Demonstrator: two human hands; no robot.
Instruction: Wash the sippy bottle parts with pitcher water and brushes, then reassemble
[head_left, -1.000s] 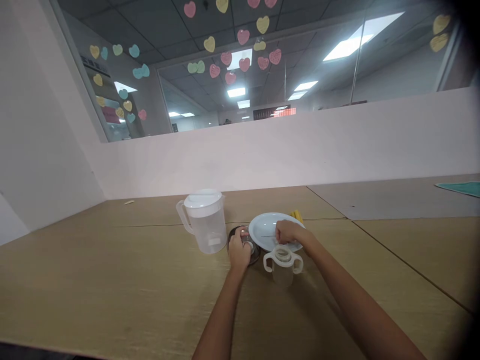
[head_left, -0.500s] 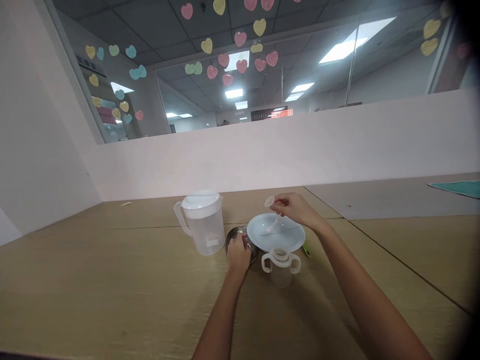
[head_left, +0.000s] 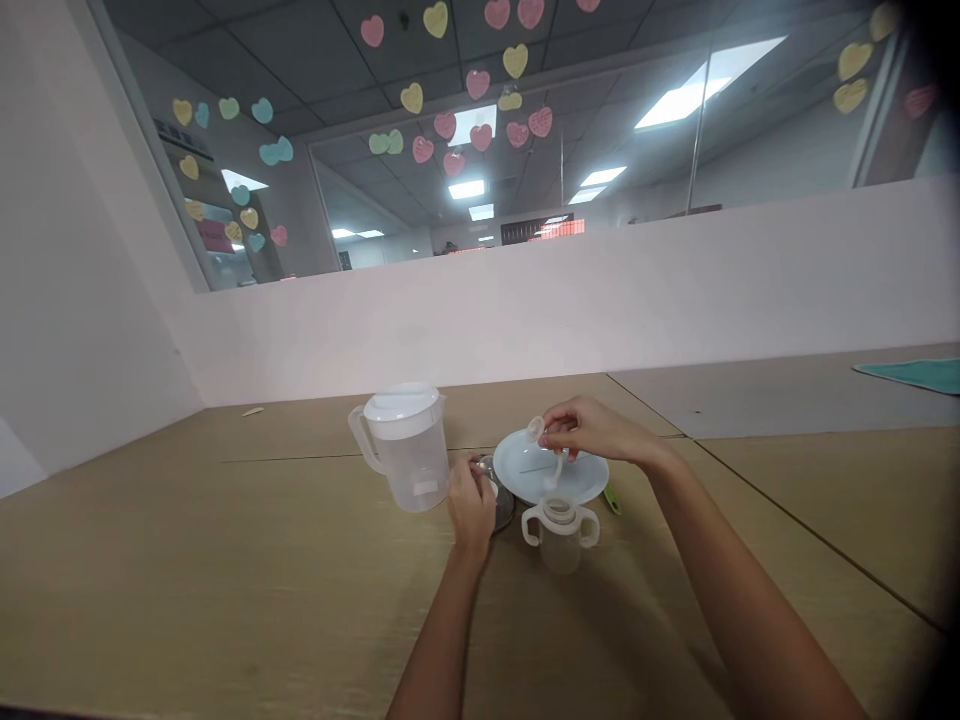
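My right hand (head_left: 592, 430) pinches a small clear lid-like piece (head_left: 535, 429) with a whitish tube (head_left: 556, 472) hanging below it, over a pale blue plate (head_left: 517, 470). Just in front of the plate stands a clear cup with two white handles (head_left: 561, 545), its top open. My left hand (head_left: 472, 510) has its fingers closed at the left rim of a metal bowl (head_left: 504, 508). Something small and white shows beside those fingers, partly hidden. To the left is a clear pitcher with a white lid (head_left: 416, 460).
A green-handled utensil (head_left: 613, 499) sticks out from the plate's right side. On the wooden table (head_left: 225, 560) a small flat scrap (head_left: 253, 411) lies at the back left. A teal cloth (head_left: 919, 375) is at the far right. A wall (head_left: 525, 310) with a window stands behind.
My right hand has moved slightly down and right with the lid-like piece and tube, bringing the tube nearer the cup. My left hand has shifted a little left and up on the bowl.
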